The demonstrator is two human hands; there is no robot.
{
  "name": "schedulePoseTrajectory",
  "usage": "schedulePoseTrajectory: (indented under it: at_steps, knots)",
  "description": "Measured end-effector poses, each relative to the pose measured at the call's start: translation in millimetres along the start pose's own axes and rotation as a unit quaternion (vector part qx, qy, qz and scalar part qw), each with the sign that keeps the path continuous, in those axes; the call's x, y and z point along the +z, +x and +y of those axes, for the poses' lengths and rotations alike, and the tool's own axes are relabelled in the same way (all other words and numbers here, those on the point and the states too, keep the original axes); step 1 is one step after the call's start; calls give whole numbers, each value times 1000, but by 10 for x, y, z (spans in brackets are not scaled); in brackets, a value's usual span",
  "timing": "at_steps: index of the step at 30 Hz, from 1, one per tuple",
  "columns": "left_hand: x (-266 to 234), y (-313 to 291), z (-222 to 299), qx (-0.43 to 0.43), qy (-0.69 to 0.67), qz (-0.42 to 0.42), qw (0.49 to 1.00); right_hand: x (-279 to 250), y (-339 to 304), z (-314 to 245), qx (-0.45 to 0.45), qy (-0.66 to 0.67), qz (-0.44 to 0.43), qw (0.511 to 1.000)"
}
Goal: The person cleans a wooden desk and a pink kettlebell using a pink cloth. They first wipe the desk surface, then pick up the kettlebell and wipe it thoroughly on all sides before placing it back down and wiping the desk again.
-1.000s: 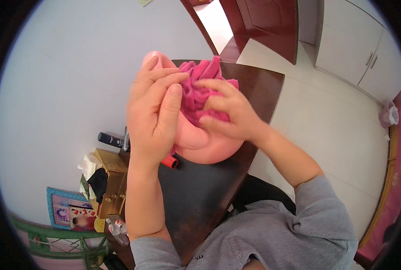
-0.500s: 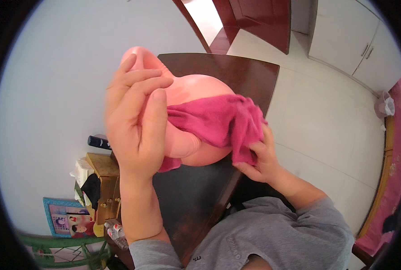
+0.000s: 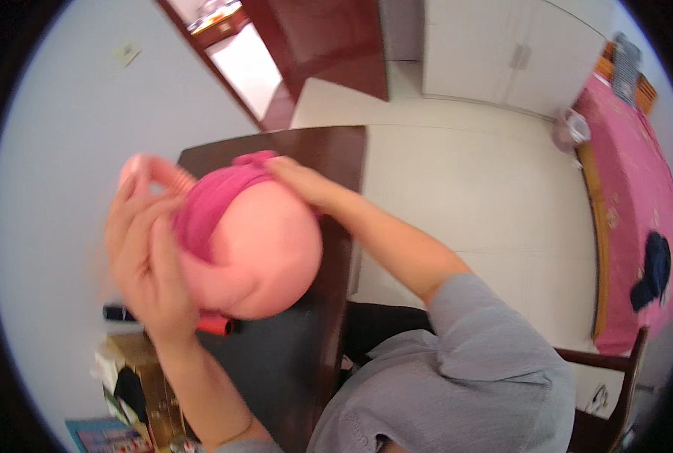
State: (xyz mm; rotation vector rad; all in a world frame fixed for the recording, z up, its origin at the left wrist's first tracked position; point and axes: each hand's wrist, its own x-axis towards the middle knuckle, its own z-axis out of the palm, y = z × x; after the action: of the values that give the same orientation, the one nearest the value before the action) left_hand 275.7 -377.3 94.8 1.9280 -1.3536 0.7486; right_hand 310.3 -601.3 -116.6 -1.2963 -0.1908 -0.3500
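1. Head view: a big, round, smooth pink thing (image 3: 272, 249) is held up over the dark table (image 3: 276, 377), close to the pale wall (image 3: 57, 226). It is hard to tell if its bottom touches the table.
2. The left hand (image 3: 146, 264) holds the left end of the pink thing. Its fingers are bent around it, close to each other, but they look blurry.
3. A darker pink cloth (image 3: 217, 200) wraps over the back and left part of the round belly. The front of the belly is bare and shiny.
4. The right hand (image 3: 300, 181) reaches to the far side and touches the bunched end of the cloth. The fingers lie close together. You cannot tell if they pinch the cloth or just press on it.
5. A small red thing (image 3: 216, 325) lies on the table, just below the pink thing. A dark tube (image 3: 117, 312) is near the left wrist.
6. Past the table are a white cupboard (image 3: 472, 53), a trash bin (image 3: 563, 134) and a bed (image 3: 623, 204) with a pink cover.
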Motion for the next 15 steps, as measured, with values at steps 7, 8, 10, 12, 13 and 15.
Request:
schedulePoseTrajectory:
  at_steps: [7, 8, 10, 12, 13, 15]
  knots:
    - [12, 49, -132, 75, 24, 74, 994, 538, -1377, 201, 22, -156, 266, 951]
    - [24, 42, -135, 90, 19, 79, 993, 707, -1547, 155, -8, -177, 262, 949]
    - [8, 28, -100, 102, 13, 88, 991, 901, -1974, 147, -60, -303, 237, 921]
    - [34, 20, -103, 106, 7, 87, 991, 1073, -2031, -75, -146, -405, 135, 893]
    - [80, 28, -61, 76, 27, 81, 993, 1082, -1966, -193, -208, -432, 72, 874]
    - [98, -30, -169, 54, 3, 50, 997, 1042, -1890, 55, -186, -503, 40, 843]
